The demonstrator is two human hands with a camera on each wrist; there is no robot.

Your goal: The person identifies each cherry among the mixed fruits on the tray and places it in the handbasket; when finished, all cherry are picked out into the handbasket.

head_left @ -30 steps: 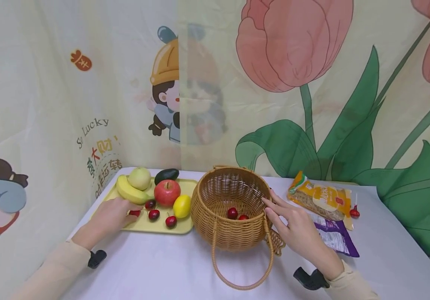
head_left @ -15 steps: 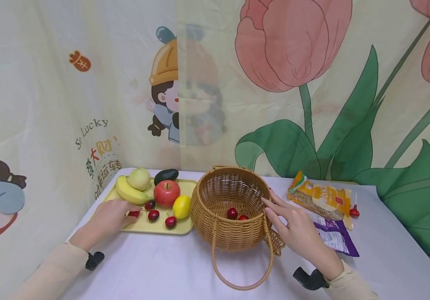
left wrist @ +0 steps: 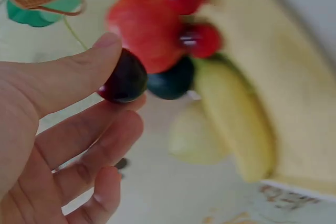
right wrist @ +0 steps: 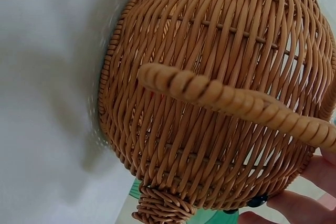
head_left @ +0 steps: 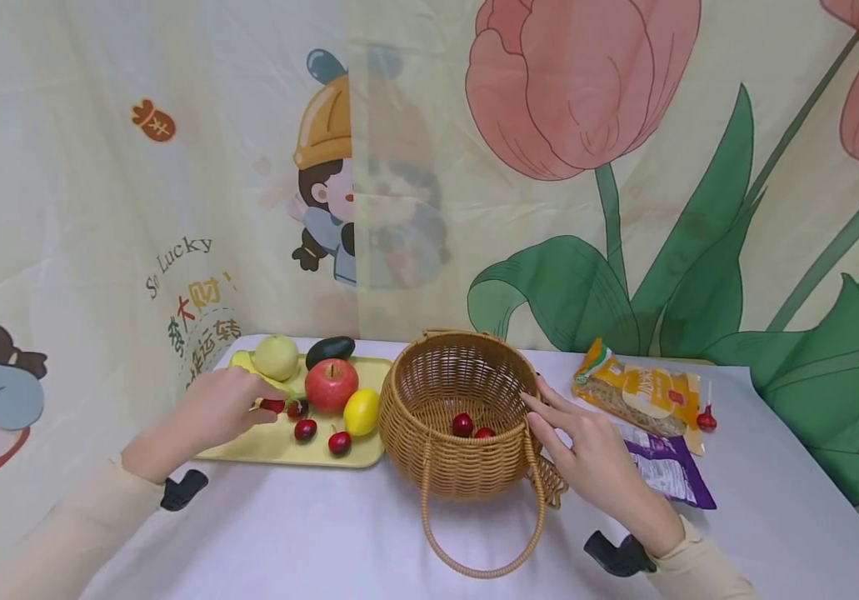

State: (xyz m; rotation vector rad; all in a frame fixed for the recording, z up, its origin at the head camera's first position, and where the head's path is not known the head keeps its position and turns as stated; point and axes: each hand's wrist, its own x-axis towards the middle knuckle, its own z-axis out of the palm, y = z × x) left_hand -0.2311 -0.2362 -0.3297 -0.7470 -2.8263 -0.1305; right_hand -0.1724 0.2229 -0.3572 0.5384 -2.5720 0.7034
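Note:
My left hand (head_left: 222,406) is above the left part of the yellow tray (head_left: 279,448), pinching a dark red cherry (left wrist: 124,77) between thumb and fingertips. Below it on the tray lie more cherries (head_left: 305,430), a red apple (head_left: 332,385), a lemon (head_left: 361,412), a banana (left wrist: 231,114), a pale green round fruit (head_left: 277,357) and a dark avocado-like fruit (head_left: 330,351). Right of the tray stands a wicker basket (head_left: 451,467) with two cherries (head_left: 462,425) inside. My right hand (head_left: 582,446) rests its extended fingers on the basket's right rim.
The basket's handle (head_left: 483,573) hangs down toward me on the white table (head_left: 287,533). At the right lie an orange-and-clear food bag (head_left: 642,396), a purple packet (head_left: 669,471) and a small red item (head_left: 707,418). A printed curtain (head_left: 414,208) closes off the back.
My left hand has lifted slightly from the tray with the cherry, now covering more of the banana in the head view. The right hand and basket stay in place.

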